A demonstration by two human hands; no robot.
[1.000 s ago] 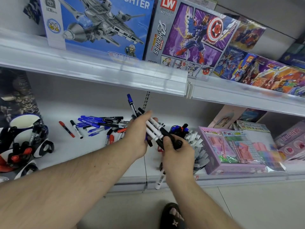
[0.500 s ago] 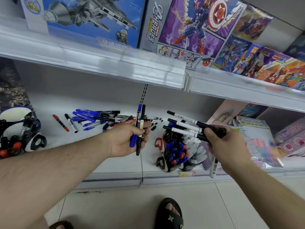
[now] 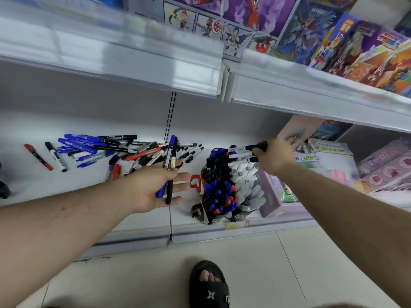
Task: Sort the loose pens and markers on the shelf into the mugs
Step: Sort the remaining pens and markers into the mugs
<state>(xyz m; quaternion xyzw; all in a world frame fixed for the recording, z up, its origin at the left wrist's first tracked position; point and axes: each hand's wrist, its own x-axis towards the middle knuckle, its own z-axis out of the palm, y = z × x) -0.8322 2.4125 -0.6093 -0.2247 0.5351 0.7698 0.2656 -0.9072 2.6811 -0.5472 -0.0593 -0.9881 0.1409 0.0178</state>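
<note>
Loose pens and markers (image 3: 133, 152) lie in a heap at the back of the white shelf (image 3: 138, 221), with a red marker (image 3: 37, 156) and a black-and-white marker (image 3: 56, 157) apart on the left. My left hand (image 3: 155, 190) is palm up with fingers stretched out, and it holds a blue pen and a black pen (image 3: 170, 156) across the palm at the thumb. My right hand (image 3: 274, 156) grips three white markers (image 3: 241, 155) by their black ends, pointing left just above the mugs. One mug (image 3: 209, 217) is packed with black, blue and red pens, the other (image 3: 239, 215) with grey-white markers.
The upper shelf edge (image 3: 155, 63) overhangs the work area, with toy boxes (image 3: 322, 36) on top. Pink and purple boxes (image 3: 273, 196) crowd the shelf right of the mugs. A red-handled mug (image 3: 195, 183) stands behind. My sandalled foot (image 3: 209, 285) is on the tiled floor.
My right hand carried its white markers down and left, over the mugs. My left hand uncurled its fingers while keeping the two pens. The camera tilted downward.
</note>
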